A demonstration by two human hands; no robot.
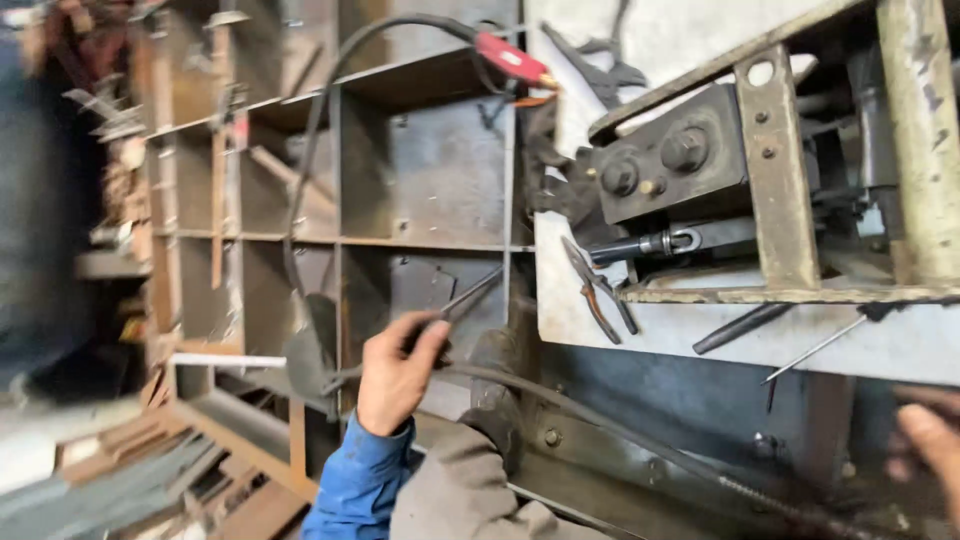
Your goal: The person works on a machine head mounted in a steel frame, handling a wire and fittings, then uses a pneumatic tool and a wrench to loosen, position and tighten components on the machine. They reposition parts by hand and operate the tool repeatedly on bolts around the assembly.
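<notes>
Right hand [925, 440] sits nearest, at the lower right edge, blurred and cut off (grip impossible to tell). Further in, the left hand [398, 370], blue sleeve [358, 485] below it, is closed around a thin dark rod [470, 297] that slants up and right in front of the metal shelf frame [340, 240]. Beyond it, pliers [598, 290] lie on the grey plate [640, 340], under the bolted black block [665, 160]. Farthest up, a red-handled tool [510, 58] on a black cable [330, 90].

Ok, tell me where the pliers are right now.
In the head view, the pliers lie right of centre on the pale bench top, just below the dark bolted block and up-right of the left hand.
</notes>
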